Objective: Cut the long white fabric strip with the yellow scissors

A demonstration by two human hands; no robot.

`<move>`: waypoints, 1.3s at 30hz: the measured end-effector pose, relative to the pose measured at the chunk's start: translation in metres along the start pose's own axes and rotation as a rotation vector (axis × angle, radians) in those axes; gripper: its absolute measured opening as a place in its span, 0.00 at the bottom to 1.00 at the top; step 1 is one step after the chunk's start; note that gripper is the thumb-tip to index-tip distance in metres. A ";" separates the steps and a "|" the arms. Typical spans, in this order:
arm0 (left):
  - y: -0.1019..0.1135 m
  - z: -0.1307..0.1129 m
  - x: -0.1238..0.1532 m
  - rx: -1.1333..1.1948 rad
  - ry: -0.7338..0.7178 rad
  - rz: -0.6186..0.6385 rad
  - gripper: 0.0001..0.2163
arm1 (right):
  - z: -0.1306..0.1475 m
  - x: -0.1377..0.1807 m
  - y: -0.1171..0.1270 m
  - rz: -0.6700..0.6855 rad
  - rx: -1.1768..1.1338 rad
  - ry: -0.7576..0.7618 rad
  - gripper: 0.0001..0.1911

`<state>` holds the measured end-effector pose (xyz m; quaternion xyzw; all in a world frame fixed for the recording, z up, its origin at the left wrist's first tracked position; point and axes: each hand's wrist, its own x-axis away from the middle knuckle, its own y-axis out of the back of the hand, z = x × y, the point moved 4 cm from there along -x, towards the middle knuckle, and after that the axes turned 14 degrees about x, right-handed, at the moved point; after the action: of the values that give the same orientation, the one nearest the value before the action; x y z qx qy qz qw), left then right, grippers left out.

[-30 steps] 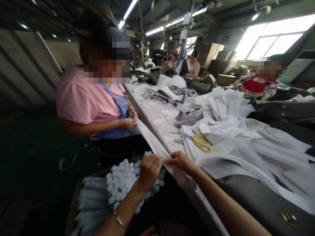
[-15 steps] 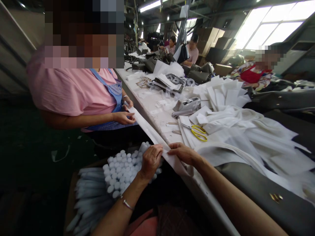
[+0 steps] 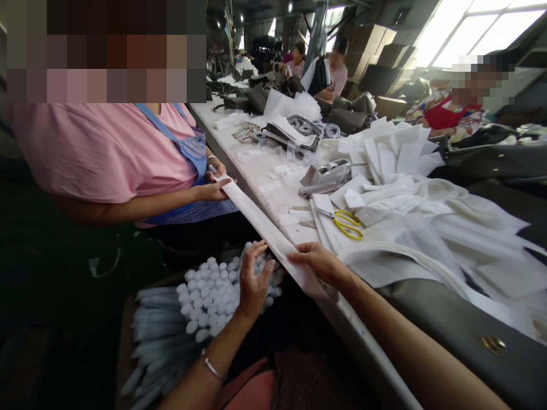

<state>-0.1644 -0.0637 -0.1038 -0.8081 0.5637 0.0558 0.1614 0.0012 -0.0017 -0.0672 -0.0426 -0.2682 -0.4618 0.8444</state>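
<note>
A long white strip of material (image 3: 260,219) stretches along the table's near edge between a co-worker and me. My right hand (image 3: 314,261) pinches its near part, thumb on top. My left hand (image 3: 255,282) is just left of the strip, fingers and thumb apart, with nothing in it; its fingertips are close to the strip's edge. At the far end, the hands of the co-worker (image 3: 213,188) in a pink shirt and blue apron hold the strip. Below my left hand is a box of white, round-ended rods (image 3: 209,293).
Yellow-handled scissors (image 3: 348,224) lie on the table (image 3: 284,210). White sheets (image 3: 431,210) are piled to the right, beside a dark grey bag piece (image 3: 461,330) with a gold fitting. Cut scraps and grey parts lie farther back, where other people sit.
My left hand has let go of the strip and opened, moving slightly off its edge. My right hand keeps its grip. The co-worker's near hand has closed onto the strip's far end.
</note>
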 end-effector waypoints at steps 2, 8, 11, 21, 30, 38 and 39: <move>-0.006 0.011 0.005 0.304 0.290 -0.065 0.20 | 0.003 0.001 0.002 0.017 -0.002 -0.013 0.22; -0.060 0.007 0.004 0.896 0.654 -0.020 0.22 | 0.008 0.000 0.002 -0.024 0.025 0.002 0.21; -0.072 0.003 0.003 0.969 0.659 -0.141 0.19 | 0.014 0.006 0.007 -0.053 0.234 0.030 0.17; -0.080 -0.003 0.006 1.006 0.662 -0.257 0.13 | 0.059 0.008 0.147 -0.413 1.469 -0.080 0.13; -0.085 -0.007 0.006 0.994 0.646 -0.311 0.13 | 0.007 -0.029 0.177 -0.337 1.641 -0.147 0.14; -0.090 -0.005 0.014 1.070 0.709 -0.339 0.14 | 0.054 0.015 0.204 -0.296 1.715 -0.082 0.34; -0.090 -0.005 0.015 1.081 0.723 -0.340 0.14 | 0.062 0.023 0.205 -0.283 1.728 -0.082 0.34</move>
<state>-0.0758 -0.0505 -0.0854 -0.6590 0.3959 -0.5347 0.3508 0.1499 0.1175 0.0333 0.6291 -0.5572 -0.1956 0.5055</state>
